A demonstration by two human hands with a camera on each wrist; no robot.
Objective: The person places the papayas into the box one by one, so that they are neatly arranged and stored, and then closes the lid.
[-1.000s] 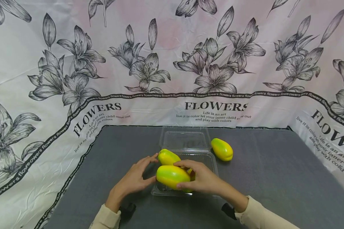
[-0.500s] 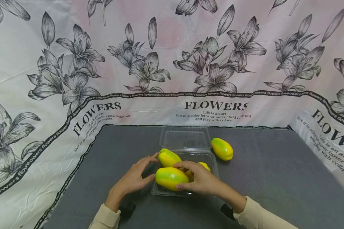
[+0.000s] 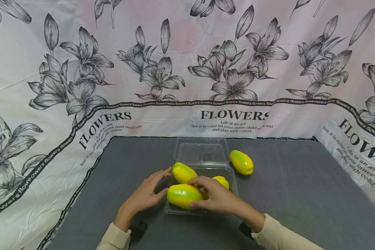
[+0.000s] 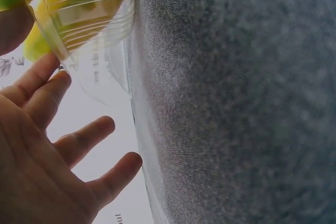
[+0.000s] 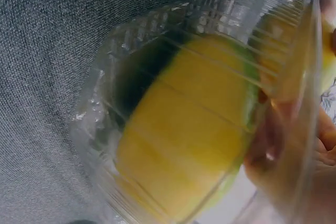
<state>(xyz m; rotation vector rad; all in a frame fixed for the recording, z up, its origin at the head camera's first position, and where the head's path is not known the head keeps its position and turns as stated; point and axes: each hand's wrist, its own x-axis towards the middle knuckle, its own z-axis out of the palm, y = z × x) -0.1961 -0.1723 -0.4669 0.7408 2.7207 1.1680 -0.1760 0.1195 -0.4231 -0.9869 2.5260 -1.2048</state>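
Observation:
My right hand [image 3: 217, 195] grips a yellow-green oval fruit [image 3: 183, 196], like a small papaya or mango, at the front left of a clear plastic clamshell box [image 3: 235, 180]. Behind it in the box lies a similar fruit [image 3: 183, 172]. Part of another fruit [image 3: 222, 181] shows past my right hand. My left hand [image 3: 145, 194] is at the box's left side, thumb near the gripped fruit's end. In the left wrist view, this hand [image 4: 47, 145] has its fingers extended, some at the box rim. The right wrist view looks through the box wall at a fruit [image 5: 184, 129].
The box's clear lid [image 3: 201, 151] lies folded back behind it. One more yellow-green fruit [image 3: 241, 162] lies on the dark grey tabletop [image 3: 287, 184], right of the lid. A flower-printed cloth [image 3: 162, 121] hangs behind and along the sides.
My right hand has moved the gripped fruit slightly left and toward the front of the box. The fruit behind that hand shows more. My left hand has hardly moved.

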